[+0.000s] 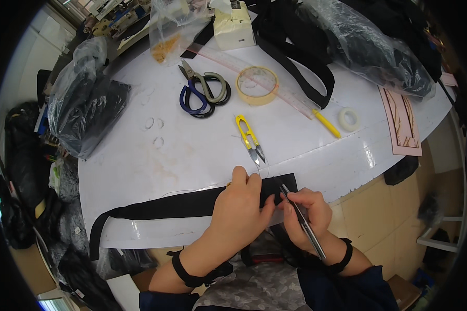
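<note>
—Nearest the camera, what are the left hand [236,210] and right hand [310,213] busy with?

—Black fabric strip [166,205], lying along the tabletop's [316,160] front edge, its narrow end drooping past that edge near the front-left corner. Bent fingers of the left hand lie over its wider part, probably to keep the cloth from sliding; whether they pinch it, I cannot tell.

—And the right?

—Closed on a slim metal tool [307,228], slanted like a pen, likely for fine control. Its point is over the strip's right end; tweezers or knife, I can't tell.

—Why are the yellow thread snips [253,136] so close?

—Within easy reach, I'd guess: they lie just beyond the strip, blades toward the front edge, near a loose thread [268,167].

—What about everything farther out?

—Scissors [193,78] with blue and grey handles, a masking tape roll [257,100] and a clear ruler [294,103] sit toward the back edge, presumably out of the hands' way. One yellow pen [327,123] lies by the ruler's near end; pink cards [399,119] rest at the right edge.
</note>
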The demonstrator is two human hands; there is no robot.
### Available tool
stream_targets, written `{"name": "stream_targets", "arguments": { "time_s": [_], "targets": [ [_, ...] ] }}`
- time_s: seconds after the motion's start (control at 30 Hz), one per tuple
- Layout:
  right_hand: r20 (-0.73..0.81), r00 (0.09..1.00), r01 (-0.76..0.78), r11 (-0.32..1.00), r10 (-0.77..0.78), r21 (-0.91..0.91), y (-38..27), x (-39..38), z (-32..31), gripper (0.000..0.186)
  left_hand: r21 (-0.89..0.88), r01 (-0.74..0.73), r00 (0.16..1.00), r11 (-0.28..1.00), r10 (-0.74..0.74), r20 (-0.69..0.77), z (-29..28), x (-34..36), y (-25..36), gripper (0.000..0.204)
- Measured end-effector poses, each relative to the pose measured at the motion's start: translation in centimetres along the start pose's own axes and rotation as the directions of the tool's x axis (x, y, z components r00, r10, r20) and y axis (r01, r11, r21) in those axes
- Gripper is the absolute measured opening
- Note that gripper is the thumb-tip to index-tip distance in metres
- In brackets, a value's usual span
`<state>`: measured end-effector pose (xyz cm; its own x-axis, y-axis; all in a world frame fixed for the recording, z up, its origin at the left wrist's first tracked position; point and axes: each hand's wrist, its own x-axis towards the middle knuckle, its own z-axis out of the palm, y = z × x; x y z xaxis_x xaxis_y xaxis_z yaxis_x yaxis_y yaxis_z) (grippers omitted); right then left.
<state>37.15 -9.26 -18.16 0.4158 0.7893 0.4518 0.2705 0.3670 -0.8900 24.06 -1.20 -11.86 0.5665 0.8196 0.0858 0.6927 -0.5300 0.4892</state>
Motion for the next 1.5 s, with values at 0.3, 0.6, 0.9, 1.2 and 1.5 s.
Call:
{"name": "stream_targets", "arguments": {
  "time_s": [0.3,0.6,0.9,1.2,1.5],
  "targets": [
    [0.134,0.947,0.309,0.942,-0.292,-0.128,0.0,1.3,-0.5,0.023,-0.245,0.084,0.978,0.966,-0.033,0.207,-1.4,0.5,-1.9,0.011],
    [0.186,0.931,0.338,0.933,-0.312,-0.126,-0.1,1.4,-0.3,0.023,-0.41,0.242,0.957,0.879,-0.146,0.252,-1.7,0.5,-2.3,0.007],
    [0.196,0.929,0.341,0.931,-0.313,-0.128,0.0,1.3,-0.2,0.021,-0.435,0.209,0.968,0.876,-0.122,0.219,-1.2,0.3,-2.8,0.008],
    [0.172,0.941,0.313,0.943,-0.292,-0.112,0.0,1.3,-0.4,0.02,-0.447,0.215,0.968,0.868,-0.127,0.219,-1.3,0.2,-2.6,0.008],
    [0.179,0.939,0.324,0.932,-0.295,-0.163,-0.1,1.4,-0.2,0.021,-0.445,0.198,0.97,0.873,-0.109,0.218,-1.2,0.2,-3.0,0.008]
  ]
}}
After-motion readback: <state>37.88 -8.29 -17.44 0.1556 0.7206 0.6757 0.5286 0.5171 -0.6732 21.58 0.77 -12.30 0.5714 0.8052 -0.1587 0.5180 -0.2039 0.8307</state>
